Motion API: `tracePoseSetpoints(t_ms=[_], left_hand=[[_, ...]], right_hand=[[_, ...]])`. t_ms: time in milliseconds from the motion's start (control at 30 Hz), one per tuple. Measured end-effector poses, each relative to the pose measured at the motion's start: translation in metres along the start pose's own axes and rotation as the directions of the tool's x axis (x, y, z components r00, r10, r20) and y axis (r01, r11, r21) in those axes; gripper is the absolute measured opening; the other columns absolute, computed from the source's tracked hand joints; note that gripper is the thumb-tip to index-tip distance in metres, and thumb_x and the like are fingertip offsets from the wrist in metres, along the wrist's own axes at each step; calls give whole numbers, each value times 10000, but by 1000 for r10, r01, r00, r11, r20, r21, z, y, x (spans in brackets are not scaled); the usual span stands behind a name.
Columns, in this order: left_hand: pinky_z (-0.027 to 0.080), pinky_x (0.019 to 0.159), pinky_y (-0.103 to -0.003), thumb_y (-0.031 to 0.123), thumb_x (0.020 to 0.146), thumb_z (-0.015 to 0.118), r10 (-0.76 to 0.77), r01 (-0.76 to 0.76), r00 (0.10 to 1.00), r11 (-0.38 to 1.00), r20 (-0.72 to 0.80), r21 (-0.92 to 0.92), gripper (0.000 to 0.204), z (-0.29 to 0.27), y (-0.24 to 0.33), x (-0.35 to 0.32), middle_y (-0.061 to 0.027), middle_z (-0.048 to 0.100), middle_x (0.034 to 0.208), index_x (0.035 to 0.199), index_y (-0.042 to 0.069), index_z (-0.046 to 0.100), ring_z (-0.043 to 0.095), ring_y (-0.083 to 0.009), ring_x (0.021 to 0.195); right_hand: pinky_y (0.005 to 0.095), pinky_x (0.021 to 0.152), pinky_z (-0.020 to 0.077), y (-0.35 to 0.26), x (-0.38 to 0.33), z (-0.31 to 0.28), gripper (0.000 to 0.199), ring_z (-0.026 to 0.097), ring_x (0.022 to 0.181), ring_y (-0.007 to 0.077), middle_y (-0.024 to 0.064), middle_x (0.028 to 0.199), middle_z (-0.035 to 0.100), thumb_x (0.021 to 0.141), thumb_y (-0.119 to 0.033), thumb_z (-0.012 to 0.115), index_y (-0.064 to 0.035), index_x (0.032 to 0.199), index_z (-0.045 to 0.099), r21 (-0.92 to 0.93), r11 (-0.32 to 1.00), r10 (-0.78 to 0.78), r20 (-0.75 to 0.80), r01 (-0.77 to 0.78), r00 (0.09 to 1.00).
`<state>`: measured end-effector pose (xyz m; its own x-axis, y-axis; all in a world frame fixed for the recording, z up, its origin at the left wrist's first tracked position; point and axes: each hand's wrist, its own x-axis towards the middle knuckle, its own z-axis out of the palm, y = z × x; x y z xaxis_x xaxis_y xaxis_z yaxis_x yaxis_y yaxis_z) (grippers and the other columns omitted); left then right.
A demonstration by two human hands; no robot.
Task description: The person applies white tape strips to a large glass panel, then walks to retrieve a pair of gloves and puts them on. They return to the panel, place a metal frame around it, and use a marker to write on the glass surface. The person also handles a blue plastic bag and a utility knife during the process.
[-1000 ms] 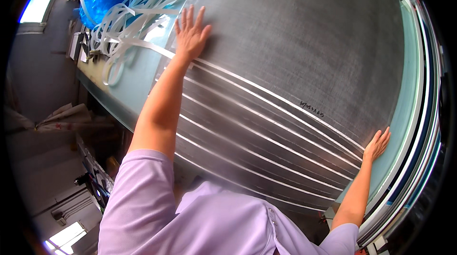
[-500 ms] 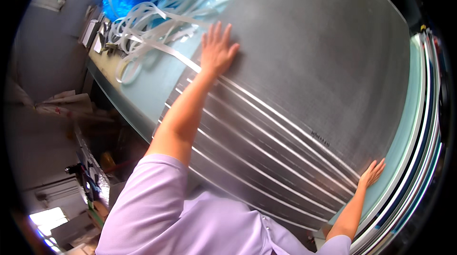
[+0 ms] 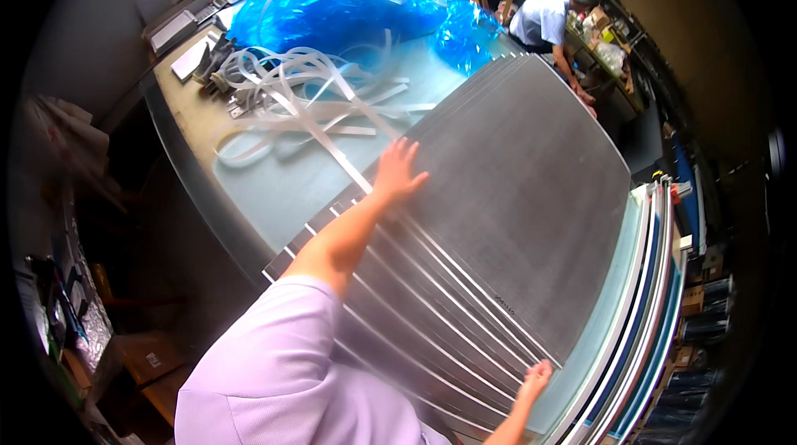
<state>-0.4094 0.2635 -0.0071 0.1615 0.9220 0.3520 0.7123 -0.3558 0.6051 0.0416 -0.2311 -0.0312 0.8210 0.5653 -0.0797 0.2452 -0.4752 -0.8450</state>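
Note:
My left hand (image 3: 401,173) lies with fingers spread on the dark grey sheet (image 3: 515,171), near its left edge. A long white strip (image 3: 353,173) comes from a loose tangle and passes under this hand. Further white strips (image 3: 440,304) run along the near edges of several sheets, which overlap like steps toward my body. My right hand (image 3: 538,374) is at the near right corner of the sheets, close to the strips' ends. Its fingers are curled together; what they pinch, if anything, is too small to make out.
Tangled white strips (image 3: 311,100) lie on the pale table mat (image 3: 257,196). Behind them is crumpled blue plastic film (image 3: 332,9). Long rails or profiles (image 3: 647,295) line the table's right side. A person (image 3: 544,17) bends over a cluttered bench at the back.
My right hand has gone from flat with fingers out to curled fingers at the sheet corner. My left hand stays spread on the sheet's left edge. The view has tilted up, showing the person behind.

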Motion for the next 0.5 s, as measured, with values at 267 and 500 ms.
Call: tracePoseSetpoints(t_ms=[267,500], left_hand=[[295,1127,-466,263,839,694,161,-146,974,984,160,-102,715,-148,14,-163,-202,386,1457,1449,79,368,332,-388,1376],[299,1107,-474,219,847,683,11,-10,998,1000,62,-14,658,-229,-53,-200,-217,463,1381,1413,34,402,379,-407,1320]], right_hand=[[288,762,526,-95,-185,130,315,659,866,176,110,1128,650,1006,-253,538,-9,1194,603,216,958,83,418,-188,905],[283,774,515,-198,-250,191,304,661,889,160,86,1064,680,992,-258,545,-23,1165,630,107,993,-50,735,-42,676]])
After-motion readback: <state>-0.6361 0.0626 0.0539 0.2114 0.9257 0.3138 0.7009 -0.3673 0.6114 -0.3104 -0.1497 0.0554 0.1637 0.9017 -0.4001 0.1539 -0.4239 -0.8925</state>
